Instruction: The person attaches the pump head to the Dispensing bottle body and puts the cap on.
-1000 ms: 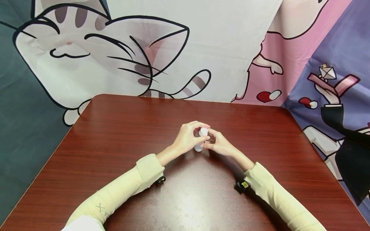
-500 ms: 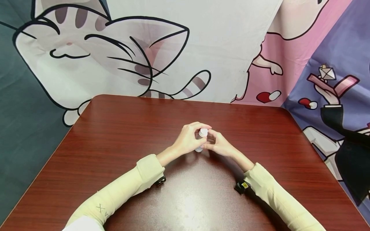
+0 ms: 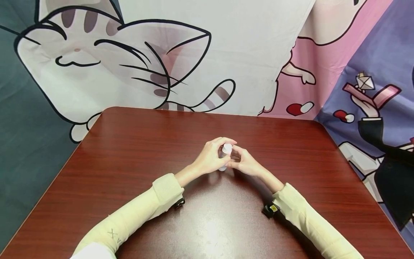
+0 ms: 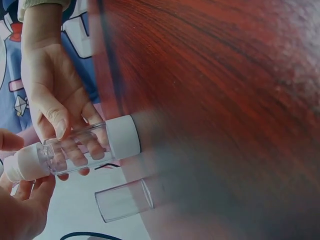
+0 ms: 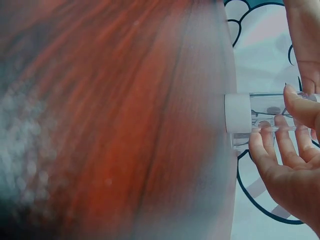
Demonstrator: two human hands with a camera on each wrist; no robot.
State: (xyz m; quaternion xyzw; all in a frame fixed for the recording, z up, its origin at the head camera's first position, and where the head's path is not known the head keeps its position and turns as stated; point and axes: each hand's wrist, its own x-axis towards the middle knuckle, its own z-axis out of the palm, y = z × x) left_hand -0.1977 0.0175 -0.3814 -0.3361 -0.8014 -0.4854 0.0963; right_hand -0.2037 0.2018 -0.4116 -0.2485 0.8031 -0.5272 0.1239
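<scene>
A small clear bottle (image 4: 124, 137) with a white base and a white top stands upright between both hands. My left hand (image 3: 208, 156) reaches from the left and pinches the white top (image 4: 29, 162) between thumb and fingers. From the other side my right hand (image 3: 248, 163) holds the transparent body, its thumb on one side and several fingers visible through the wall. In the right wrist view the white base (image 5: 237, 113) shows below the right hand's fingers. Beside the bottle, a clear open cylinder (image 4: 123, 201) appears in the left wrist view; the hands hide most of it from the head view.
The dark red wooden table (image 3: 145, 144) extends around the hands. Behind it hangs a cloth (image 3: 252, 54) printed with a cartoon cat and other figures. A small black camera sits at each wrist, such as the right wrist camera (image 3: 269, 209).
The left thumb has drawn back a little along the bottle's top since a second ago. The bottle and the right hand stay nearly in place.
</scene>
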